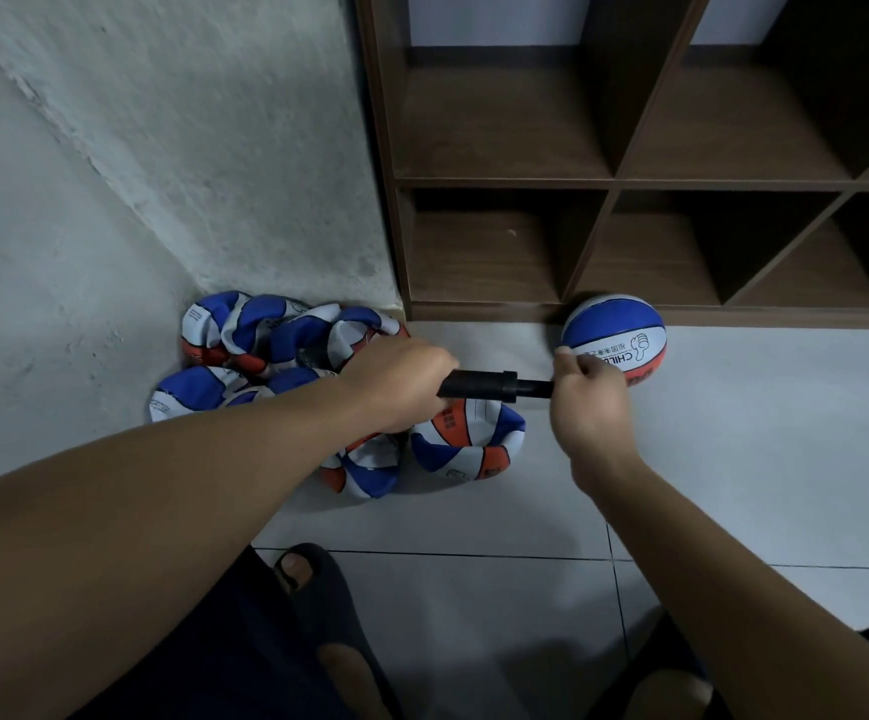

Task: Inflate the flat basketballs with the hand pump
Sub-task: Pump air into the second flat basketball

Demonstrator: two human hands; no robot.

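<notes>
From my feed, the left hand (pixel 401 379) has its fingers wrapped round one end of the black cylindrical plastic hand pump (pixel 495 389), which lies level above the floor. The right hand (pixel 585 402) grips the pump's narrower other end, fingers curled. Just beyond that hand, a round, inflated blue, white and orange basketball (pixel 617 332) sits on the pale tiled floor (pixel 733 459) against the dark brown wooden cubby shelf (pixel 614 179). A heap of flat, crumpled blue, white and orange basketballs (pixel 276 335) fills the corner below the left hand.
</notes>
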